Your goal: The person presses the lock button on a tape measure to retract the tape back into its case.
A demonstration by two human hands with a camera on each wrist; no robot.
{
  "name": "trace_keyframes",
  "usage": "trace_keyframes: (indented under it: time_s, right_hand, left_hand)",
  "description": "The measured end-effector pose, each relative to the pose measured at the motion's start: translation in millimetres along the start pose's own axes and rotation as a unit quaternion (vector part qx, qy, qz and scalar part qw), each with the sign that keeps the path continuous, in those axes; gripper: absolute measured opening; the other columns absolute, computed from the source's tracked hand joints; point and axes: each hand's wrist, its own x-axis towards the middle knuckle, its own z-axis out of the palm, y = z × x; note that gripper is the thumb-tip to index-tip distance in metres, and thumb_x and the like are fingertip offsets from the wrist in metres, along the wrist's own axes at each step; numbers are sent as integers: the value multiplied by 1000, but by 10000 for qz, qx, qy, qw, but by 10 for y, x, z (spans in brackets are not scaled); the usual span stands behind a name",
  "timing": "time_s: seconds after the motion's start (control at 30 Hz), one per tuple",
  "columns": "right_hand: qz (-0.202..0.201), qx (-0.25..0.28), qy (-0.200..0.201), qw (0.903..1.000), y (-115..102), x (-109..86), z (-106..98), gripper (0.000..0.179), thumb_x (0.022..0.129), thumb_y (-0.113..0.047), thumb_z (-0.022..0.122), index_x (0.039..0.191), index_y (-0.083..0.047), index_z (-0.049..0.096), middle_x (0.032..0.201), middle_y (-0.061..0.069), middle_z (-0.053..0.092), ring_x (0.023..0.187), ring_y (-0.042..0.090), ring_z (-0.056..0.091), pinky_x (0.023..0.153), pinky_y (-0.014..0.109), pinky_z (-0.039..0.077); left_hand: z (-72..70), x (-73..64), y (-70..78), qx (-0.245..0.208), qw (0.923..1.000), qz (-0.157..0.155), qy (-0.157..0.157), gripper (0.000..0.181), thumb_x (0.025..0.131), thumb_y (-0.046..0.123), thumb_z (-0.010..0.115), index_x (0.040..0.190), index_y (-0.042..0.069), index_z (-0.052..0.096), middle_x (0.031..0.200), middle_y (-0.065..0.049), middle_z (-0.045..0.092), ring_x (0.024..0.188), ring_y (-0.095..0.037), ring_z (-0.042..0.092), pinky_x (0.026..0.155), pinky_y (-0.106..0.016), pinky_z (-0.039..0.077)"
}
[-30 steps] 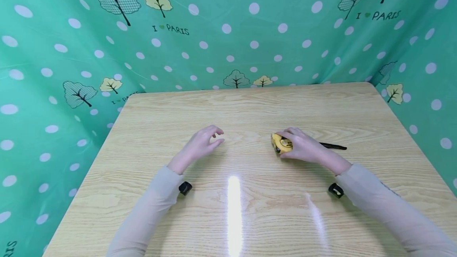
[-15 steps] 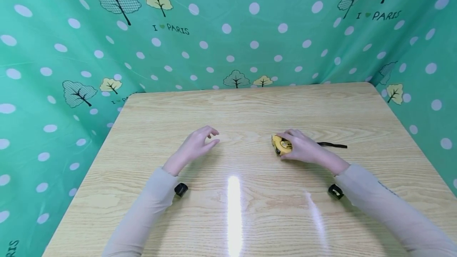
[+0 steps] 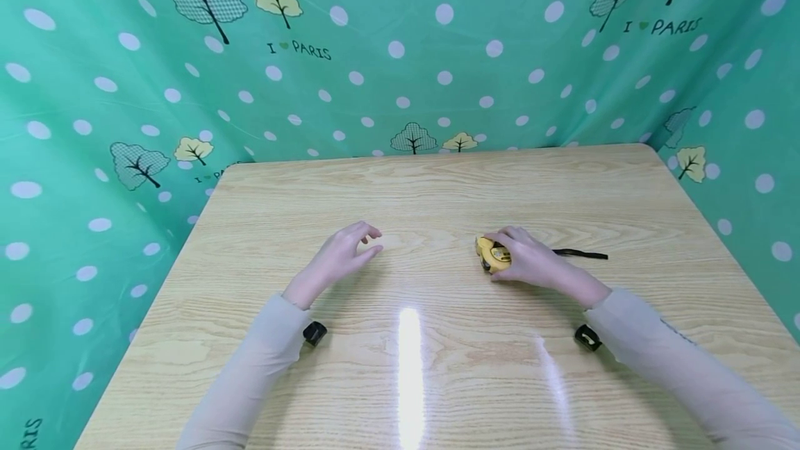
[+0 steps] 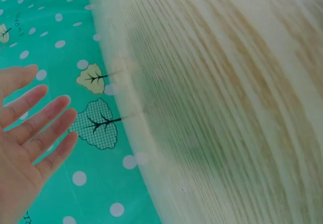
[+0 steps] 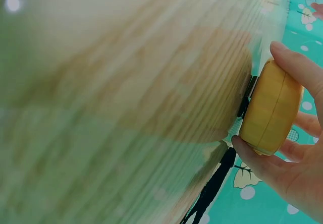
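Note:
A yellow tape measure (image 3: 491,254) with black parts is in the person's right hand (image 3: 528,257), right of the table's middle. Thumb and fingers grip its opposite sides, as the right wrist view shows with the yellow case (image 5: 271,108) between them. A black wrist strap (image 3: 581,253) trails from it to the right, partly behind the hand. Left of the middle, the left hand (image 3: 340,248) hovers over the table with loosely bent fingers and holds nothing. Its palm (image 4: 17,168) and spread fingers show in the left wrist view.
The wooden table (image 3: 387,193) has a bright light reflection on its front half. A green polka-dot curtain (image 3: 356,33) printed with trees hangs behind and at both sides. Small black wrist cameras sit under both sleeves.
The left hand has drifted slightly left, away from the tape measure. My right hand keeps its grip almost still, and the strap has shifted a little.

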Motion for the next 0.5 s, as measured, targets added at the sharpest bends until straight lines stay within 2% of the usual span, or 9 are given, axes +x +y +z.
trace_keyframes:
  time_s: [0.17, 0.33, 0.5]
  right_hand:
    - [-95, -34, 41, 9999, -8, -15, 4, 76, 65, -29, 79, 127, -2, 44, 112, 19, 48, 102, 34, 46, 80, 47, 45]
    - [-235, -81, 113, 9996, 1, -19, 6, 76, 66, -31, 78, 127, -2, 44, 112, 19, 48, 103, 34, 46, 81, 47, 45]
    - [-157, -51, 34, 9999, 5, -30, -21, 75, 69, -35, 74, 129, -3, 43, 116, 21, 47, 106, 36, 45, 83, 49, 44]
  left_hand:
    - [-6, -19, -10, -16, 10000, 47, 27, 22, 85, 15, 60, 100, 0, 59, 98, -10, 61, 83, -22, 58, 70, -30, 49]
    - [-15, -48, -39, -41, 10000, -69, 21, 22, 85, 16, 60, 101, 1, 58, 100, -7, 60, 83, -22, 57, 71, -30, 49]
    - [-33, -73, -68, -18, 9999, -142, 31, 22, 84, 16, 61, 102, 2, 58, 101, -7, 60, 84, -21, 57, 72, -31, 49]
